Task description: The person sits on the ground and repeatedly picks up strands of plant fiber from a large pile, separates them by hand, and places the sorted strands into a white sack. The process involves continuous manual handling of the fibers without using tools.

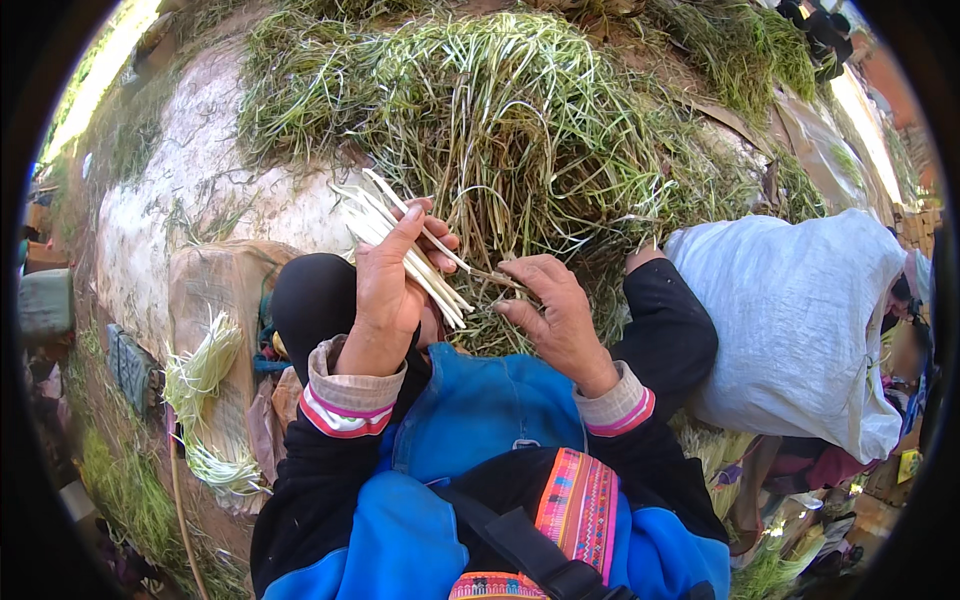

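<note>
My left hand (394,292) grips a bunch of slender white stems (433,286), held slanting over my lap. One stem (442,247) lies apart from the others across my fingers, its lower end pointing towards my right hand (555,315). From that end a thin brown strip (491,278) runs in between the right thumb and fingers. Thumb and forefinger are curled with a gap between their tips, and whether other fingers pinch the strip is hidden. Just beyond both hands rises a large heap of long green-and-brown leafy stalks (517,142).
A stuffed white woven sack (780,322) stands close by my right knee. On my left, bundles of pale stems (202,360) lie on a brown covered block (225,285). A thin stick (184,510) leans nearby. Another person (825,37) is at the far right.
</note>
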`<state>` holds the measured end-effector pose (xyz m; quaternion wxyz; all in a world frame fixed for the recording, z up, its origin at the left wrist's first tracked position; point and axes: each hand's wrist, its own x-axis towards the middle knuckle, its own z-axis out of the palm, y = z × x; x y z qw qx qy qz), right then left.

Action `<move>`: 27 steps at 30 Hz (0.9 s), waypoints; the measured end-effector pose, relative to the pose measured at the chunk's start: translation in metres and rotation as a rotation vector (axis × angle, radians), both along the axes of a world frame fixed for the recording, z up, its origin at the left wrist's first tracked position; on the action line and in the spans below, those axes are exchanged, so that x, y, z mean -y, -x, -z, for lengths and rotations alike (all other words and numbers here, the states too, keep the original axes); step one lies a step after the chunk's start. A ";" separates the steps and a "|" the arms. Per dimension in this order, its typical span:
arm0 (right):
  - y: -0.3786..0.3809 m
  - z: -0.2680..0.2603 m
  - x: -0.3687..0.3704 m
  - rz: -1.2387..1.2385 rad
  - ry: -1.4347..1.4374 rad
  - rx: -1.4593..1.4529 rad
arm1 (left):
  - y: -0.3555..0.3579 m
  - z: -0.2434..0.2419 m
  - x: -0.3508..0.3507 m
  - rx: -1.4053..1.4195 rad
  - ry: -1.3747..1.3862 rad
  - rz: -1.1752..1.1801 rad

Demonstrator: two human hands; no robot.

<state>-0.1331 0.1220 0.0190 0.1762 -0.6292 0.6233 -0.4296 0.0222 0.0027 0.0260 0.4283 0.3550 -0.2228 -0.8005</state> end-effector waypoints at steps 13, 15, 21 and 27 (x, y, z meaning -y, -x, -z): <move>-0.030 0.011 0.010 0.145 -0.321 1.016 | 0.008 0.009 -0.024 -0.110 0.055 0.150; -0.030 0.014 0.008 0.213 -0.366 1.197 | 0.010 0.011 -0.027 -0.101 0.066 0.138; -0.005 0.045 -0.005 0.313 -0.339 0.985 | 0.004 0.011 -0.020 -0.050 0.106 0.035; 0.033 0.079 -0.021 0.412 -0.520 0.070 | -0.002 0.015 -0.014 -0.057 0.043 0.028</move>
